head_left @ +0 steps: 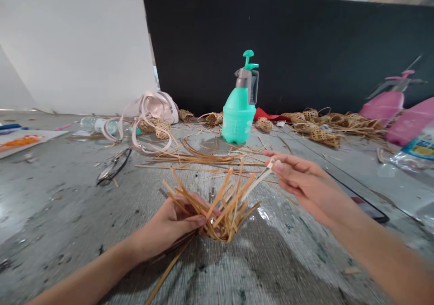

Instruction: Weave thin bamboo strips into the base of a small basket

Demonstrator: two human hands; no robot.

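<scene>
Half-woven small basket of tan bamboo strips (220, 210) sits low centre on the grey mottled tabletop (68, 205), held just above or on it; cannot tell which. Base looks knit together; many strip ends stand loose and splayed upward, so the walls and rim appear unwoven. By my reading, early to middle of the weave.

Left hand (169, 226) grips the basket's near-left side, fingers curled around the strips. Right hand (298, 183) pinches one pale strip end (261, 178) between thumb and fingertips, the strip running down into the weave; the remaining fingers lie loosely extended.

Just beyond: a scatter of loose tan strips (203, 158) lying flat. Farther back, a teal plastic pump spray bottle (239, 110) upright. Around it and to the right, several small finished woven baskets (322, 135). Left rear: a pale pink handbag with looping straps (156, 108), a clear plastic bottle lying on its side (101, 125), dark-rimmed spectacles (113, 167). Far right: pink spray bottles (389, 101), blurred. A dark flat tablet-like slab (369, 207) lies beneath the right forearm.
</scene>
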